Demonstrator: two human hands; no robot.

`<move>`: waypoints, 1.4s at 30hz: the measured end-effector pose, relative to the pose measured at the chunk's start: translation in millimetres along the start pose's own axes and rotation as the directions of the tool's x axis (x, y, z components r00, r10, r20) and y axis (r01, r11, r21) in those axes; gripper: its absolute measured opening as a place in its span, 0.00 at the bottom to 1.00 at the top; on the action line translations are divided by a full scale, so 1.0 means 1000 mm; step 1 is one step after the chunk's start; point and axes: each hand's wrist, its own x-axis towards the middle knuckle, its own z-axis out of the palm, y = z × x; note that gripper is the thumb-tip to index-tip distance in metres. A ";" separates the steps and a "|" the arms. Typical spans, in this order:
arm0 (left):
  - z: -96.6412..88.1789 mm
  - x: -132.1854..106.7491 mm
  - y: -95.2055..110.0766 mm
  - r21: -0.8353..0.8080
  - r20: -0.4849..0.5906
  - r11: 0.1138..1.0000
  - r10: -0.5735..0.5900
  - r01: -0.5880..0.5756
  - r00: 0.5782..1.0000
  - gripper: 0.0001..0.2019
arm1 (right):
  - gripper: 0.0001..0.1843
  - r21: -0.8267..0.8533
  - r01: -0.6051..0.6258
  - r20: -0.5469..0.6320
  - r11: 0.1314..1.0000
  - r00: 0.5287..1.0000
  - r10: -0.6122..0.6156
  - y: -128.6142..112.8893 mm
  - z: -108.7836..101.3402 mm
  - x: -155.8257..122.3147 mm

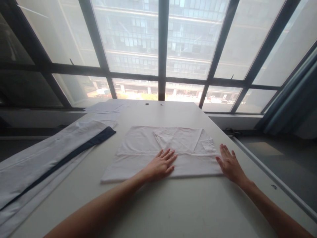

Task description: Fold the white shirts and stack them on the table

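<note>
A white garment [141,142], folded into a wide flat shape, lies on the white table. Its near part is turned up in a straight band across the front, and creased layers show on the far half. My left hand [160,165] rests palm down on the middle of the near band, fingers spread. At the garment's right edge, my right hand [229,163] lies with its fingers stretched out and the thumb side touching the cloth. Neither hand grips anything.
On the left side of the table [195,208] lies a long pile of white cloth [47,148] with a dark navy strip [71,157]. White sheets [104,107] lie farther back. Large windows [128,43] stand behind the table, and a blue-grey curtain [292,89] hangs at right.
</note>
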 end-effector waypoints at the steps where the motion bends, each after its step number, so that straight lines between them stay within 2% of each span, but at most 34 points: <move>1: 0.000 0.000 0.000 0.003 0.003 1.000 0.000 0.000 1.000 0.29 | 0.38 0.029 0.022 -0.032 0.999 0.999 -0.021 -0.018 -0.006 0.004; 3: -0.002 0.000 0.001 0.007 0.011 1.000 -0.003 0.003 1.000 0.29 | 0.36 0.106 0.120 -0.001 0.987 0.993 -0.120 -0.060 -0.017 0.011; 7: -0.004 0.001 0.004 0.023 0.030 1.000 -0.013 0.012 0.999 0.30 | 0.34 0.228 0.306 0.083 0.924 0.940 -0.332 -0.136 -0.026 0.024; 9: -0.004 0.000 0.005 0.033 0.033 0.999 -0.015 0.014 0.999 0.30 | 0.33 0.270 0.330 0.131 0.905 0.918 -0.374 -0.159 -0.022 0.029; 11: -0.004 0.000 0.005 0.034 0.026 0.999 -0.010 0.010 1.000 0.31 | 0.33 0.302 0.334 0.191 0.893 0.896 -0.400 -0.171 -0.014 0.031; 14: -0.003 -0.001 0.005 0.026 0.027 1.000 -0.004 0.003 1.000 0.32 | 0.34 0.320 0.347 0.231 0.882 0.874 -0.428 -0.173 -0.004 0.031; 18: -0.004 -0.001 0.006 0.017 0.036 1.000 -0.009 0.008 0.999 0.32 | 0.34 0.314 0.349 0.219 0.883 0.878 -0.425 -0.168 0.001 0.030; 42: -0.002 -0.002 0.006 0.015 0.005 1.000 -0.001 0.001 1.000 0.31 | 0.33 0.316 0.342 0.203 0.885 0.887 -0.415 -0.168 -0.002 0.029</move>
